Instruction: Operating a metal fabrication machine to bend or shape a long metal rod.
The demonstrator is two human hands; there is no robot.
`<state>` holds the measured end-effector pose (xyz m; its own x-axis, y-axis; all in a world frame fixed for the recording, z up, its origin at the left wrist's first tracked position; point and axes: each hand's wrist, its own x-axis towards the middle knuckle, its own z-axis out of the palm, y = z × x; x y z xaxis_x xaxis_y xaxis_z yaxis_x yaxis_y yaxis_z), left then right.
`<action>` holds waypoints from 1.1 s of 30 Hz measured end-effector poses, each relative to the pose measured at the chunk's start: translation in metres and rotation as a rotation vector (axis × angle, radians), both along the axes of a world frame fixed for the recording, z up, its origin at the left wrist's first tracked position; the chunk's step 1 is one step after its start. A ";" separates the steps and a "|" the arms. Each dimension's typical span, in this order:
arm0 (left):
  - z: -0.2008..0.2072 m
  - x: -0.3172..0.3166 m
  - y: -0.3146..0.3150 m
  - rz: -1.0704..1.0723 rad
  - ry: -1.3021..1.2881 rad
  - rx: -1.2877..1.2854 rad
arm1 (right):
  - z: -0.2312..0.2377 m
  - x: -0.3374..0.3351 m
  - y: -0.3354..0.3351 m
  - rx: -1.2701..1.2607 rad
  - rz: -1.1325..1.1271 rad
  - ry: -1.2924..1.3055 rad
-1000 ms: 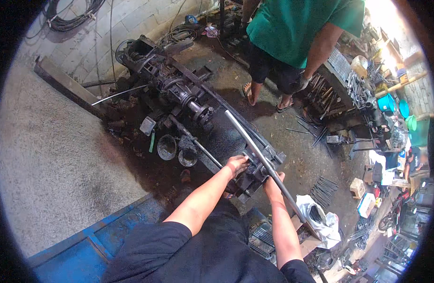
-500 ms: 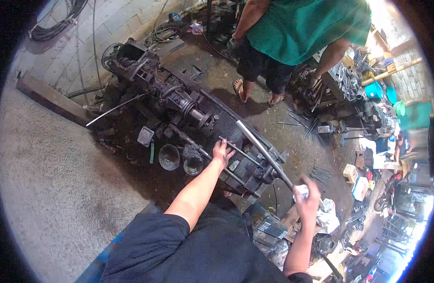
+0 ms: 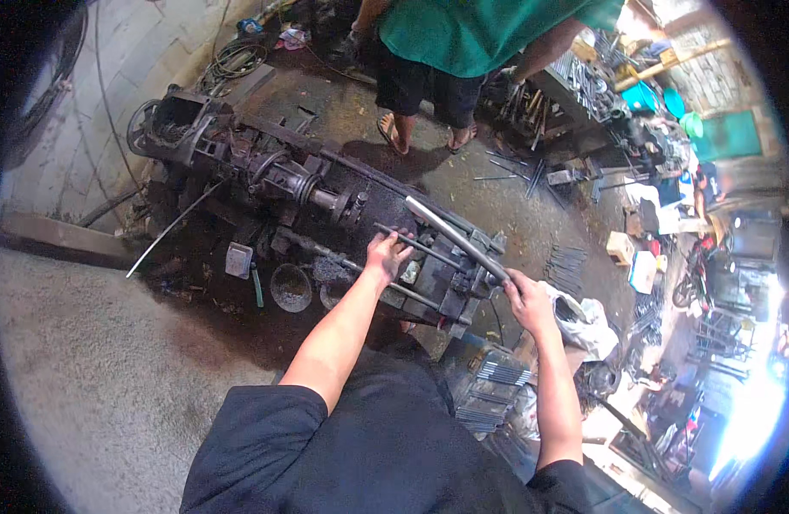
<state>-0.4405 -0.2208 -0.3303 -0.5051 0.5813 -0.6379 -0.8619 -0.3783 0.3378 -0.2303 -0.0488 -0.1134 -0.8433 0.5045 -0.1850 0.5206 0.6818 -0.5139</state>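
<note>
A greasy, dark lathe-like machine runs from the upper left to the middle. At its near right end, my left hand has its fingers curled round a thin dark metal rod. My right hand is closed on the lower right end of a longer, thicker grey metal pipe, which slants across the machine's right end. The pipe's far end is bare and points to the upper left. Beneath the pipe sits a dark metal block.
Beyond the machine stands a person in a green shirt. Two bowls, one a round bowl with shavings, lie below the machine. A thin pale rod sticks out leftward. Bundled rods and a white sack are near my right arm.
My right hand, blurred and with spread fingers near the pipe's end before, now closes round that end. My left hand keeps its place on the thin rod. The whole view has shifted.
</note>
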 end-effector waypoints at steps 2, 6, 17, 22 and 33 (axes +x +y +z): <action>0.006 0.001 0.001 -0.029 0.017 -0.027 | 0.006 -0.003 0.000 0.009 0.038 -0.022; 0.011 0.004 0.006 -0.138 0.082 -0.057 | -0.001 -0.003 0.002 0.029 0.044 -0.041; 0.005 0.015 0.010 -0.180 0.067 -0.045 | 0.018 -0.003 0.006 0.300 0.308 -0.066; 0.020 0.016 0.011 -0.276 0.082 -0.132 | 0.040 -0.018 0.034 0.873 0.914 -0.087; -0.001 0.018 -0.003 -0.205 0.077 -0.006 | 0.038 -0.053 0.020 0.696 0.972 -0.280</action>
<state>-0.4229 -0.2234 -0.3308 -0.4244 0.6730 -0.6058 -0.8921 -0.1959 0.4072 -0.2832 -0.0288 -0.0751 -0.8982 -0.2486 -0.3626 -0.3238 0.9320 0.1628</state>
